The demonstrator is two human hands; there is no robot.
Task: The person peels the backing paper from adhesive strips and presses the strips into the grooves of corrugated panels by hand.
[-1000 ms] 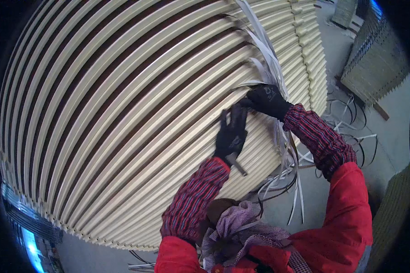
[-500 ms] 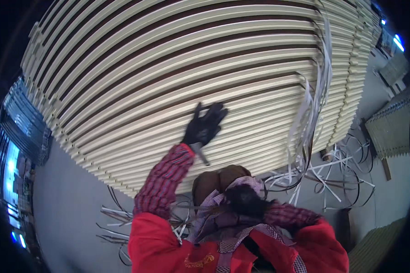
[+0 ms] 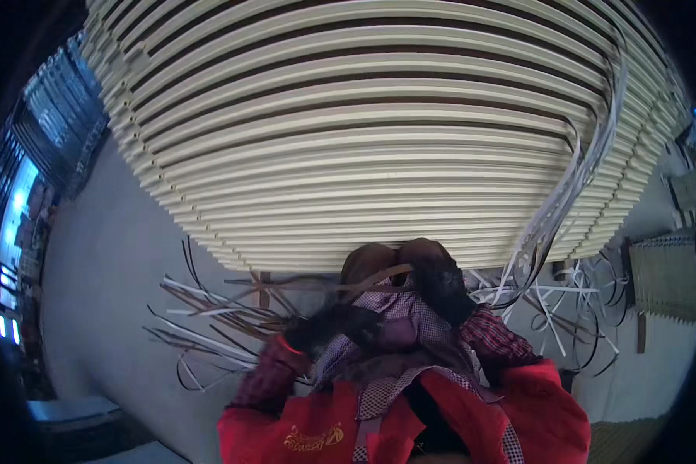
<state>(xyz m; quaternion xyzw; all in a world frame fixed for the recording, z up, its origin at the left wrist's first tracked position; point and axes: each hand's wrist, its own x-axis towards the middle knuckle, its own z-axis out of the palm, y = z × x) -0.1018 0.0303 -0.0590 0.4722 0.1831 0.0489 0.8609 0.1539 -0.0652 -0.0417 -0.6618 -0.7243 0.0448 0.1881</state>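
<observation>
A large stack of long cream-coloured ribbed rails [image 3: 363, 178] fills the view ahead of my knees. Both hands wear black gloves and are low over my lap. My right hand [image 3: 441, 288] is closed at my right knee, and the end of a brown strap [image 3: 379, 277] runs into its fingers. The strap trails left across my lap. My left hand [image 3: 332, 329] lies lower, beside a purple patch of cloth [image 3: 398, 332] on the checked apron; its fingers are dark and smeared, so its grip is hidden.
White and grey straps [image 3: 572, 189] hang over the stack's right side. Loose brown and white strips [image 3: 216, 309] litter the floor at left, with more tangled strips [image 3: 557, 301] at right. Another rail stack [image 3: 665, 271] stands far right, and bluish stacked pieces [image 3: 62, 116] far left.
My left hand, spread above the rails before, has drawn back down to my lap. My right hand has moved up to my right knee. The view has shifted, and the stack sits higher.
</observation>
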